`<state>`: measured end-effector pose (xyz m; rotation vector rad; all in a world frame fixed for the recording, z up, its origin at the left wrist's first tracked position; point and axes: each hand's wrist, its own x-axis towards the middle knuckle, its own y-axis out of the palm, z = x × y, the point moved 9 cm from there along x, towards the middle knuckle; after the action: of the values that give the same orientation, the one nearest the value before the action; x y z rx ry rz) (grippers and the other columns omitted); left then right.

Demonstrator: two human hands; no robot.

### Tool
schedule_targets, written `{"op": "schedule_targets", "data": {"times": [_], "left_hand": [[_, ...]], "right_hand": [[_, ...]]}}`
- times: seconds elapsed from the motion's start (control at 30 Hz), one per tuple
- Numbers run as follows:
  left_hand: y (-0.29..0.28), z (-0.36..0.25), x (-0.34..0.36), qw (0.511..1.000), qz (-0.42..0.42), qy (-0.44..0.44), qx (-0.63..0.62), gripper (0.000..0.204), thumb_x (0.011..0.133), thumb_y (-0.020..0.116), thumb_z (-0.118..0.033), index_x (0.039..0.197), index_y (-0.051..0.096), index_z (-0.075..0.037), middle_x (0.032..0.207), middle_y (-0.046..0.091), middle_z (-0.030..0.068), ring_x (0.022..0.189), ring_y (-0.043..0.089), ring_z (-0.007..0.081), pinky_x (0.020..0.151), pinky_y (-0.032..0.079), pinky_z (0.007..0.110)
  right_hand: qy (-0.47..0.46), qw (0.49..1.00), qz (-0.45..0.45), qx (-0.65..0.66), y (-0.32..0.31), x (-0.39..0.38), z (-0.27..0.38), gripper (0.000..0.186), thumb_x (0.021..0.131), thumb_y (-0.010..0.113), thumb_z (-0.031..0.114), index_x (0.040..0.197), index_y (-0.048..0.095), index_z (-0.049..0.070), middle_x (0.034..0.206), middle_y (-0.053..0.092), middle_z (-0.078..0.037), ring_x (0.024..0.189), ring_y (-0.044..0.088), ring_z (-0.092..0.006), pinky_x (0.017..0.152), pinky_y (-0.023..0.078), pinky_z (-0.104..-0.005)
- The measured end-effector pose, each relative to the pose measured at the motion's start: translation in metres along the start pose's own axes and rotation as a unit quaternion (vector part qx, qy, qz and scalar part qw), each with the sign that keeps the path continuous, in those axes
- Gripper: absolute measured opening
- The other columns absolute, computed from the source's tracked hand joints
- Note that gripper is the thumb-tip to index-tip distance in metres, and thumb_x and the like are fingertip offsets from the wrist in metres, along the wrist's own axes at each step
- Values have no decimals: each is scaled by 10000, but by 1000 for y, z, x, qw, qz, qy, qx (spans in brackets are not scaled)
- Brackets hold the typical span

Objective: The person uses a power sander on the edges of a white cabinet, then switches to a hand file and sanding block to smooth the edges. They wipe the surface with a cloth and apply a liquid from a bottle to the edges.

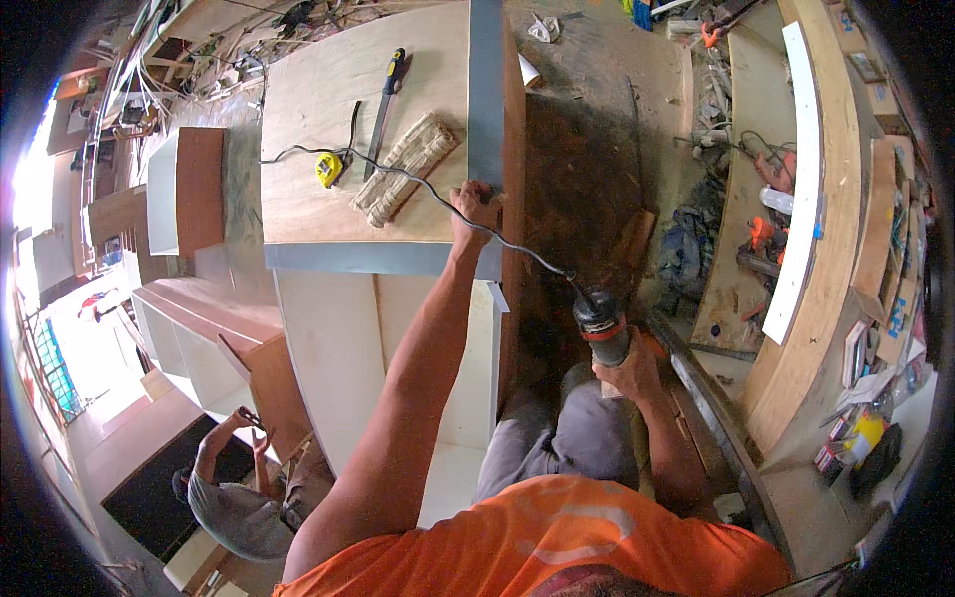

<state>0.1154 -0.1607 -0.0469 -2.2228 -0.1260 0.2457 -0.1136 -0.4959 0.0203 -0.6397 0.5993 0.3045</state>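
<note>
My left hand point(476, 207) rests at the near right corner of a wooden cabinet point(328, 90), on its grey edge strip point(485, 99). Its fingers are curled, and what they hold, if anything, is hidden. A black cord point(418, 182) crosses the panel, passes by that hand and runs to a power tool point(603, 328) with a dark cylindrical body and a red ring. My right hand point(629, 366) is wrapped round the tool's lower part, low beside the cabinet. On the panel lie a yellow tape measure point(328, 169), a black-and-yellow-handled file point(383, 109) and a bundle of pale strips point(406, 169).
White inner cabinet walls point(333, 338) stand below the panel. A long white strip point(799, 189) lies on a wooden plank point(846, 149) at right. Dark cloth point(686, 249) and scraps litter the floor. Another person point(239, 497) sits at lower left among other cabinets point(189, 194).
</note>
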Motion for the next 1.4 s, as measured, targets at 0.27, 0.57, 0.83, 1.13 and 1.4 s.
{"op": "schedule_targets", "data": {"times": [0.27, 0.57, 0.83, 1.13, 1.4], "left_hand": [[-5, -21, -31, 976, 96, 194, 24, 209, 916, 579, -120, 1122, 607, -105, 1026, 574, 170, 934, 594, 388, 770, 493, 500], [16, -22, -18, 955, 178, 209, 112, 279, 884, 578, -134, 1161, 595, -120, 1028, 593, 153, 964, 618, 350, 733, 540, 485], [-16, 14, -33, 986, 111, 24, -124, 334, 900, 601, -192, 1222, 584, -107, 1165, 591, 186, 1013, 615, 402, 870, 515, 471], [-130, 152, -71, 930, -298, -215, -10, 522, 825, 658, -189, 1317, 520, -81, 1392, 466, 215, 1250, 459, 425, 1058, 364, 518], [-116, 176, -44, 889, -176, -418, 65, 779, 861, 463, -278, 1543, 189, -20, 1649, 62, 170, 1523, 35, 359, 1209, 10, 535]], "right_hand": [[15, 999, -18, 49, -14, 20, 29, 862, 643, 820, 311, 1371, 459, 26, 1189, 631, -209, 1078, 640, -367, 912, 525, -470], [-52, 994, -21, 93, -14, 26, 34, 884, 647, 822, 326, 1385, 443, 20, 1188, 636, -183, 1057, 644, -357, 908, 525, -457], [-23, 999, -23, 35, -29, 34, 65, 692, 645, 817, 168, 1260, 529, 30, 1075, 674, -147, 954, 667, -306, 893, 524, -425], [-156, 977, -88, -116, -75, 89, 223, 669, 649, 816, 190, 1234, 535, 27, 1073, 670, -185, 977, 663, -359, 878, 519, -449], [-430, 855, -76, -281, -7, 240, 452, 571, 651, 769, 180, 1146, 522, 40, 1068, 635, -231, 992, 607, -449, 851, 496, -527]]}}
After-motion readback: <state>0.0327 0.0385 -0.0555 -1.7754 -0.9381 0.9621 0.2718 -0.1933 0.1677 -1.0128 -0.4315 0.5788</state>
